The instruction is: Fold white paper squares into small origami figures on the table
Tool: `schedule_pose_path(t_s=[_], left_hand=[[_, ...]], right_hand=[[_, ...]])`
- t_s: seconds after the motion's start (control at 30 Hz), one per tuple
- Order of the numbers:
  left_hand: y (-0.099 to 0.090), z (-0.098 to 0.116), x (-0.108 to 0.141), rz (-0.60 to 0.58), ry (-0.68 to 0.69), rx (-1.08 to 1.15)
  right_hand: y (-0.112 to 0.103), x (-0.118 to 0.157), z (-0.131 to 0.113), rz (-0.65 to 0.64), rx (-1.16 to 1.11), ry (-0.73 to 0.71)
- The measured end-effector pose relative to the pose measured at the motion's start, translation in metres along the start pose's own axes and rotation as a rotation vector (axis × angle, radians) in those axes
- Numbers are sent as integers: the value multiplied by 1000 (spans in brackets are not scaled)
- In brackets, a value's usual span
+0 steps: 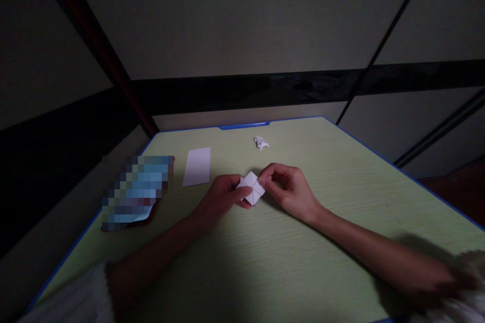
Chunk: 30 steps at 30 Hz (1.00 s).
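Note:
A small piece of folded white paper [253,193], diamond-shaped with crease lines across its face, is held between my two hands above the middle of the table. My left hand [223,194] grips its left side, thumb on top and fingers underneath. At the right corner, the thumb and index finger of my right hand [290,189] pinch the paper's edge. Beyond the hands lies a small white origami figure [260,142] with pointed limbs. A flat white rectangular sheet [197,166] rests to the left of my left hand.
The light green table [341,176] has a blue edge and a blue handle piece [244,125] at its far side. A device with a bright, blurred-out screen [140,189] lies at the left edge. Panelled cabinet doors [242,20] stand directly behind the table.

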<state>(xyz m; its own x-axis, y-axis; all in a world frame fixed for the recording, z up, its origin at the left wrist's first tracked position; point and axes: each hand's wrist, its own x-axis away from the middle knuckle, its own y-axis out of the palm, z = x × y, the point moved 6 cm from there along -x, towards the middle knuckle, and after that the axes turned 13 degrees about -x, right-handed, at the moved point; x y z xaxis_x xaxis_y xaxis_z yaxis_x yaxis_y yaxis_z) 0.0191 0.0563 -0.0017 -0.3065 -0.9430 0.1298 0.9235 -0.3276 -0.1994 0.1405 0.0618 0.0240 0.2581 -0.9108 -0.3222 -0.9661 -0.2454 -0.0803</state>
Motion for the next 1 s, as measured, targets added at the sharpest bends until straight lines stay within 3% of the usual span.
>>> schedule_pose_path(t_s=[0.6, 0.87, 1.0], left_hand=[[-1, 4, -1, 63, 49, -180], [0, 3, 0, 9, 14, 134], [-1, 3, 1, 9, 17, 117]], right_hand=[[5, 2, -3, -46, 64, -36], [5, 2, -2, -38, 40, -25], [5, 2, -2, -44, 30, -26]])
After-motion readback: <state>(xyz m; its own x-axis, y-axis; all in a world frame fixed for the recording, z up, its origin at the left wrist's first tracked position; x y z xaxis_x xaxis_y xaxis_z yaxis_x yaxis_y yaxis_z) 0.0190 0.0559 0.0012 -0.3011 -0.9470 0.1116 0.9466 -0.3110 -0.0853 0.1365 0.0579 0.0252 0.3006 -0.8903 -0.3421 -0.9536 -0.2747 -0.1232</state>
